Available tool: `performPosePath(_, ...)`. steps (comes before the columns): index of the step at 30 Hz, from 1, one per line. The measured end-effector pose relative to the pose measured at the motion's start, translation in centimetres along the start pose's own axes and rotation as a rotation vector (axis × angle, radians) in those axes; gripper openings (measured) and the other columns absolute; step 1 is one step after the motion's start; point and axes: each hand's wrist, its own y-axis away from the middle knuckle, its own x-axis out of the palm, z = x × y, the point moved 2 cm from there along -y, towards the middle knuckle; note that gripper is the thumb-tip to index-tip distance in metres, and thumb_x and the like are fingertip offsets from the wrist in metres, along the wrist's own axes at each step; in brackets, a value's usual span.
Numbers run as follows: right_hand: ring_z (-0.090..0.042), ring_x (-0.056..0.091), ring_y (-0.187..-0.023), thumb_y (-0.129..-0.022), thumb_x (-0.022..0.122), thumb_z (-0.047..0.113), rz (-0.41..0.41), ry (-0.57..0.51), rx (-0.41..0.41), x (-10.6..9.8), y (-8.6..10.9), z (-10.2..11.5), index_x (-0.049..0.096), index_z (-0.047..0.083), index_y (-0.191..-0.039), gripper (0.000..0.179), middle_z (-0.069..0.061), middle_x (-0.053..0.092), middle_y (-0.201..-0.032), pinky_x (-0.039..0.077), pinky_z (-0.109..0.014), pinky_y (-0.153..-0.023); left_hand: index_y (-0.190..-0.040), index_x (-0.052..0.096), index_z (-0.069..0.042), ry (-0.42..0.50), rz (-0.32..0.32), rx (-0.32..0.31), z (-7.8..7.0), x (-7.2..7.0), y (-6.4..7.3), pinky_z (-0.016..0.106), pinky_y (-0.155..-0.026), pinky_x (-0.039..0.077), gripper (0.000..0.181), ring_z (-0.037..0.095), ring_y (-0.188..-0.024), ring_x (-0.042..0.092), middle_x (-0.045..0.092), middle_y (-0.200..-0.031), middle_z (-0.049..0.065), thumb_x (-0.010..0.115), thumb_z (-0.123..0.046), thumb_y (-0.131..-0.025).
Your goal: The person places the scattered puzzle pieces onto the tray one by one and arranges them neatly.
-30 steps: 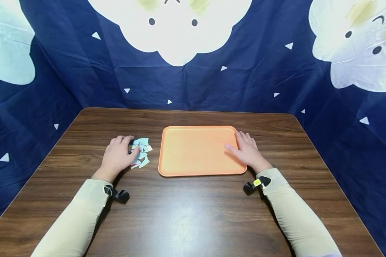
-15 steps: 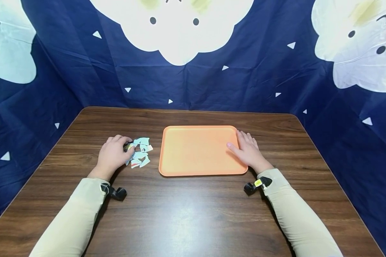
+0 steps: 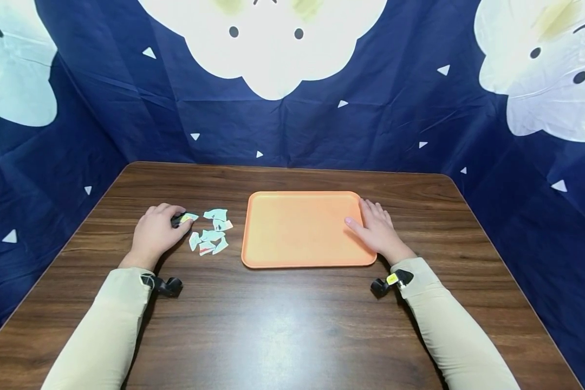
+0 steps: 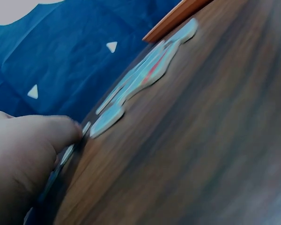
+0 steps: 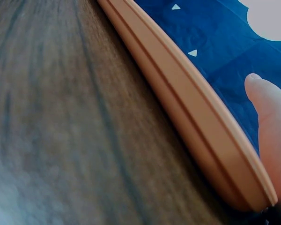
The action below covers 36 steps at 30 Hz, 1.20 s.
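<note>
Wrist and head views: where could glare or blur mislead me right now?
Head view: pale glare on the table, nearer the camera than the orange tray; left wrist view: foreground wood grain smeared, flat pieces soft-edged; right wrist view: near wood out of focus, pale sheen at lower left, tray side clearer.

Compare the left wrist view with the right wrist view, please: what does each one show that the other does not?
Only the left wrist view shows the left hand and the flat, pale blue pieces, one with a red streak.

Only the right wrist view shows the right hand, plus a long stretch of side wall of the tray.

Both share the tray itself, though the left one catches just a small part at its top, the brown table, and the blue cloth with white triangles.
</note>
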Motion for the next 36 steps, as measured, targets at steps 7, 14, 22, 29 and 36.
performPosePath(7,-0.050,0.008,-0.151,-0.100,0.041,0.063,0.002,0.008,-0.007,-0.1,0.0,0.2,0.017,0.001,-0.160,0.090,-0.028,0.018,-0.163,0.005,-0.065,-0.118,-0.109,0.068,-0.003,-0.021,-0.009,-0.010,1.1,0.0,0.2,0.061,-0.089,0.040,0.047,0.042,-0.104,0.051,0.063,-0.110,0.020,0.070,-0.045,-0.088)
performPosePath(14,-0.049,0.008,-0.151,-0.100,0.041,0.063,0.000,0.009,-0.007,-0.2,0.1,0.2,0.017,0.001,-0.160,0.089,-0.028,0.018,-0.163,0.005,-0.065,-0.118,-0.105,0.067,-0.003,-0.012,-0.007,-0.025,1.1,0.0,0.1,0.060,-0.086,0.040,0.041,0.041,-0.101,0.051,0.064,-0.107,0.018,0.071,-0.040,-0.087)
performPosePath(22,-0.049,0.007,-0.151,-0.100,0.040,0.064,0.009,0.006,0.000,-0.2,0.1,0.2,0.017,0.001,-0.160,0.090,-0.028,0.017,-0.164,0.004,-0.064,-0.119,-0.102,0.065,-0.002,-0.039,0.013,-0.054,1.0,0.0,-0.1,0.060,-0.082,0.040,0.043,0.040,-0.100,0.050,0.063,-0.107,0.019,0.070,-0.040,-0.084)
performPosePath(29,-0.049,0.007,-0.151,-0.100,0.040,0.064,0.011,0.004,0.001,-0.2,0.1,0.2,0.016,0.001,-0.160,0.090,-0.028,0.017,-0.164,0.004,-0.064,-0.119,-0.102,0.065,-0.001,-0.079,0.007,-0.055,0.3,-0.1,-0.4,0.061,-0.081,0.039,0.044,0.041,-0.100,0.050,0.065,-0.106,0.020,0.068,-0.040,-0.082)
performPosePath(36,-0.049,0.007,-0.151,-0.100,0.041,0.063,0.010,0.004,-0.004,-0.2,0.2,0.2,0.017,0.000,-0.160,0.090,-0.028,0.017,-0.163,0.004,-0.065,-0.118,-0.100,0.065,-0.004,-0.061,-0.018,-0.062,-0.6,0.2,-0.8,0.067,-0.090,0.029,0.040,0.040,-0.099,0.048,0.066,-0.103,0.018,0.068,-0.039,-0.081)
